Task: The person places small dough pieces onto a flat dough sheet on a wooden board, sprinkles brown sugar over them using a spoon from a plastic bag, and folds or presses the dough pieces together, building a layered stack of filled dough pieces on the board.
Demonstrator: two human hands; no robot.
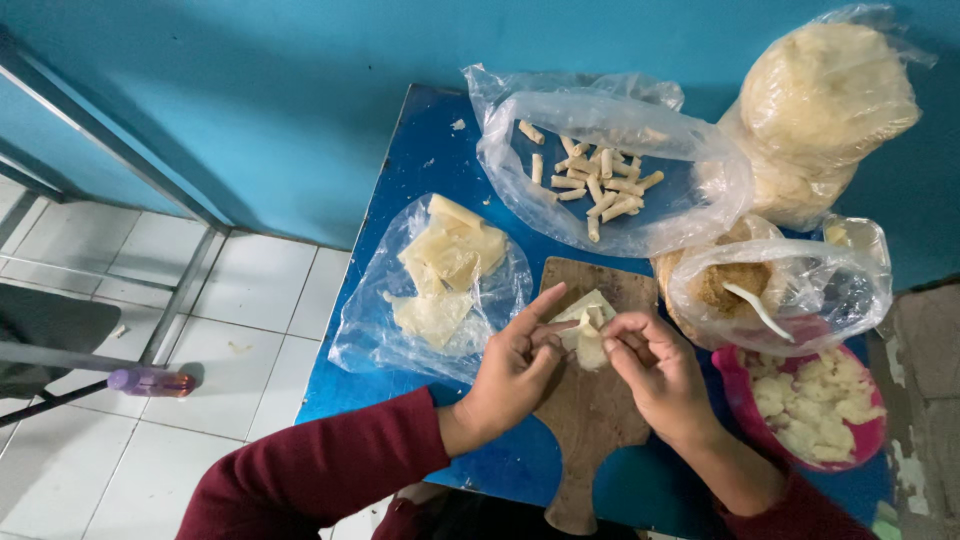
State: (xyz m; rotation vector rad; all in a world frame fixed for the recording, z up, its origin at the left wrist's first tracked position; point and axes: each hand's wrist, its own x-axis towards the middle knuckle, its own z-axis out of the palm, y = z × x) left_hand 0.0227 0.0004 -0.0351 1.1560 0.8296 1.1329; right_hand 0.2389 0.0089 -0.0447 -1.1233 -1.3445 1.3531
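Both hands are pinching a pale wrapper [585, 325] over the wooden board [590, 420] on the blue worktop [430, 170]: left hand [515, 365] and right hand [650, 370] clamping its folded edges. Pink bowl [745, 400] is sitting just right. Farther back, bag of wrappers [440, 270] and bag of rolls [600, 180] are lying.

Lighting: even, moderately bright, cool cast. Shadows: soft, falling toward 10 o'clock on the blue wall [250, 90]. Glare: faint sheen on plastic bags [610, 110] at 1 o'clock. Focus: sharp centrally; slight softness and wide-angle bending at edges, notably 9 o'clock.
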